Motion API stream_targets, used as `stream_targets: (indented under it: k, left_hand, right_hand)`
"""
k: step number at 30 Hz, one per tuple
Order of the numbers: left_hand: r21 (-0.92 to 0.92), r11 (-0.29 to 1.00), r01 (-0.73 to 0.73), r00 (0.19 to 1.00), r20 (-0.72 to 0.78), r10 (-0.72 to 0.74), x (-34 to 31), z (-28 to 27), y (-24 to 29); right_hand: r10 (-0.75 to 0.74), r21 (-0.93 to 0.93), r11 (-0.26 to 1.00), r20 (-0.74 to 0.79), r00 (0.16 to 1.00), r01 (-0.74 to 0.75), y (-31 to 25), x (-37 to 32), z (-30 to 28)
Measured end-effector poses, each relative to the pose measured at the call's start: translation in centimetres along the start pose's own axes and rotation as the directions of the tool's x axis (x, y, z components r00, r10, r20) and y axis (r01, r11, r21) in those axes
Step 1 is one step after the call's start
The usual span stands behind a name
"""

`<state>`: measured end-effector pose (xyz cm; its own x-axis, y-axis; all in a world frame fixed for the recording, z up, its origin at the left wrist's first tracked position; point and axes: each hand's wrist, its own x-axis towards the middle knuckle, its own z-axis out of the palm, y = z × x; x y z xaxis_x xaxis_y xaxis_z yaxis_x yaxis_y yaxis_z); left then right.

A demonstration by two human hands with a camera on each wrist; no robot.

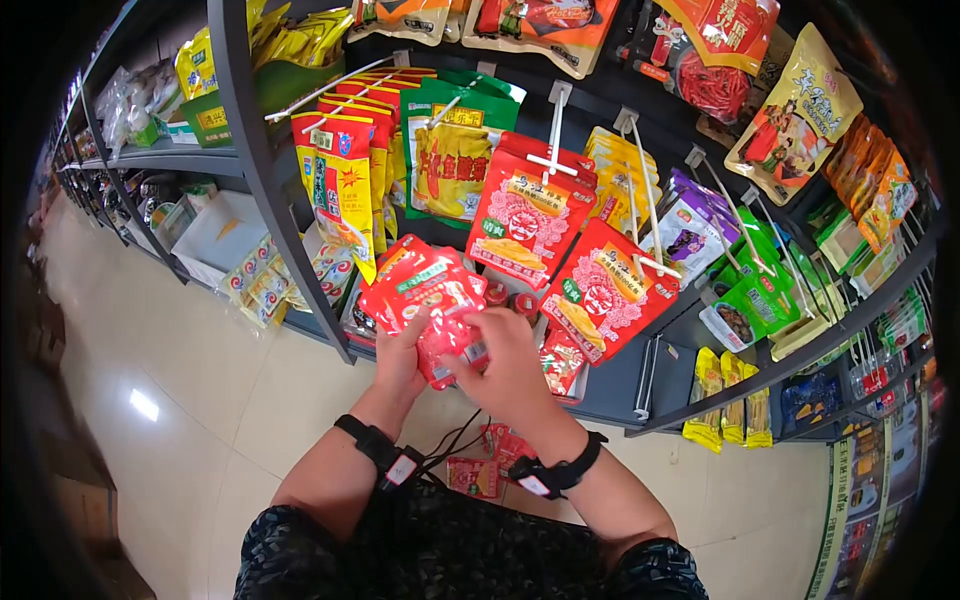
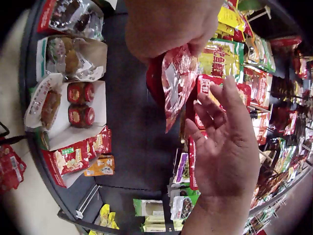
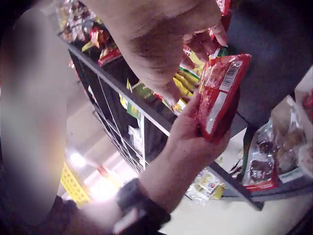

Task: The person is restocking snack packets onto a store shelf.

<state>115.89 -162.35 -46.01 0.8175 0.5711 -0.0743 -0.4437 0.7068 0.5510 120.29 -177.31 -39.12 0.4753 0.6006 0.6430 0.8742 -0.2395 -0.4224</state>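
Observation:
My left hand (image 1: 400, 365) grips a stack of several red snack packets (image 1: 430, 290), fanned at the top in the head view. In the right wrist view the left hand (image 3: 188, 134) has its thumb on one side of the packets (image 3: 220, 93), whose back shows a barcode. My right hand (image 1: 505, 360) is close to the stack's right side. The left wrist view shows this right hand (image 2: 225, 132) with spread, loosely bent fingers and nothing in its palm, beside the packets (image 2: 178, 78).
Red pickle bags (image 1: 525, 215) hang on hooks just beyond the hands, with yellow and green bags (image 1: 450, 150) to their left. A shelf below carries boxes with red-lidded jars (image 2: 80, 115). More red packets (image 1: 475, 478) lie near the floor. A dark shelf post (image 1: 265, 150) stands left.

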Motion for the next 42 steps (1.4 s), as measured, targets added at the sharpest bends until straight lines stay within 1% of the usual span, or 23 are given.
stream_targets:
  k: [1, 2, 4, 5, 7, 9, 12, 14, 16, 18, 19, 20, 21, 22, 23, 24, 26, 28, 30, 38, 40, 41, 42]
  left_hand:
    - [0.093, 0.995, -0.031, 1.0, -0.001, 0.031, -0.2, 0.2, -0.2]
    - [0.185, 0.981, -0.061, 0.998, 0.002, 0.061, -0.3, 0.3, -0.3]
    - [0.211, 0.977, -0.027, 1.0, -0.008, 0.029, -0.3, 0.1, -0.3]
    - [0.239, 0.97, -0.054, 0.998, 0.027, 0.049, -0.3, -0.1, -0.4]
    - [0.266, 0.96, -0.084, 0.996, 0.055, 0.072, -0.2, -0.5, -0.5]
    - [0.061, 0.996, 0.062, 0.998, 0.001, -0.062, -0.2, -0.2, -0.2]
    - [-0.046, 0.987, 0.153, 0.986, 0.068, -0.15, -0.4, 0.0, 0.4]
    - [-0.078, 0.986, 0.145, 0.985, 0.104, -0.136, -0.1, -0.4, 0.6]
    - [-0.032, 0.995, 0.094, 0.989, 0.117, -0.09, 0.6, -1.3, 0.2]
    - [-0.028, 0.996, 0.088, 0.992, 0.093, -0.085, 0.5, -0.8, 0.2]
    - [-0.023, 0.996, 0.083, 0.994, 0.08, -0.081, 0.4, -0.6, 0.2]
    - [-0.016, 0.997, 0.078, 0.995, 0.064, -0.077, 0.2, -0.3, 0.3]
    - [-0.015, 0.997, 0.08, 0.995, 0.065, -0.079, 0.2, -0.3, 0.2]
    - [-0.016, 0.997, 0.069, 0.996, 0.058, -0.068, 0.3, -0.4, 0.0]
    - [-0.017, 0.998, 0.058, 0.997, 0.051, -0.057, 0.3, -0.3, -0.1]
    - [-0.017, 0.998, 0.059, 0.997, 0.053, -0.058, 0.3, -0.2, -0.1]
    - [-0.016, 0.998, 0.053, 0.996, 0.069, -0.052, 0.2, -0.2, -0.1]
    - [-0.016, 0.998, 0.062, 0.996, 0.065, -0.06, 0.1, -0.2, -0.2]
    - [-0.015, 0.998, 0.069, 0.996, 0.062, -0.068, 0.1, -0.1, -0.1]
    - [-0.027, 0.999, 0.019, 0.999, 0.047, -0.018, -0.4, 0.3, 0.2]
    - [-0.009, 1.0, 0.001, 0.999, 0.038, -0.001, -0.5, 0.5, 0.2]
    - [0.006, 1.0, -0.019, 0.999, 0.031, 0.019, -0.5, 0.6, 0.3]
    - [0.005, 1.0, -0.021, 0.999, 0.029, 0.021, -0.6, 0.8, 0.4]
  right_hand:
    - [0.027, -0.063, 0.998, 0.127, 0.992, -0.019, -0.1, -0.1, 0.3]
    - [0.027, -0.061, 0.998, 0.123, 0.992, -0.02, -0.5, -0.3, 0.9]
    - [0.073, -0.261, 0.965, 0.207, 0.976, -0.017, -1.0, -0.6, 2.0]
    - [0.134, -0.221, 0.972, 0.266, 0.955, -0.075, -0.9, -0.8, 2.3]
    - [0.119, -0.195, 0.978, 0.242, 0.963, -0.072, -0.5, -0.9, 2.6]
    - [0.105, -0.168, 0.983, 0.215, 0.971, -0.07, -0.9, -0.7, 2.4]
    - [0.154, -0.21, 0.973, 0.271, 0.95, -0.098, -1.2, -0.5, 1.3]
    - [0.099, -0.046, 0.995, 0.2, 0.975, -0.092, -0.4, -0.7, 0.4]
    - [0.078, -0.059, 0.996, 0.144, 0.987, -0.07, -0.5, -0.4, -1.1]
    - [0.2, 0.163, 0.966, 0.021, 0.98, -0.201, -0.4, -0.3, -2.0]
    - [0.353, 0.359, 0.878, -0.039, 0.935, -0.317, -0.6, -0.4, -2.0]
    - [0.354, 0.357, 0.878, -0.039, 0.934, -0.318, -0.7, -0.2, -1.9]
    - [0.454, 0.731, 0.628, -0.066, 0.889, -0.267, -0.7, 0.2, -1.9]
    - [0.549, 0.957, 0.263, -0.043, 0.835, -0.124, -0.7, 0.6, -1.9]
    - [0.56, 0.98, 0.184, -0.039, 0.828, -0.078, -0.6, 0.8, -2.1]
    - [0.56, 0.98, 0.186, -0.041, 0.827, -0.077, -0.7, 1.3, -2.3]
    - [0.524, 0.999, 0.03, -0.034, 0.851, 0.022, -1.0, 2.3, -2.7]
    - [0.526, 1.0, 0.007, -0.012, 0.85, 0.01, -0.5, 2.9, -2.7]
    - [0.547, 0.996, -0.094, 0.061, 0.835, -0.011, -0.3, 3.4, -2.7]
    - [0.58, 0.994, -0.106, 0.088, 0.81, -0.032, 0.4, 4.2, -2.3]
    - [0.6, 0.975, -0.198, 0.204, 0.774, -0.104, 1.2, 4.0, -1.8]
    - [0.677, 0.955, -0.194, 0.296, 0.674, -0.224, 0.8, 3.7, -1.9]
    - [0.676, 0.954, -0.195, 0.298, 0.674, -0.226, 0.8, 3.1, -1.5]
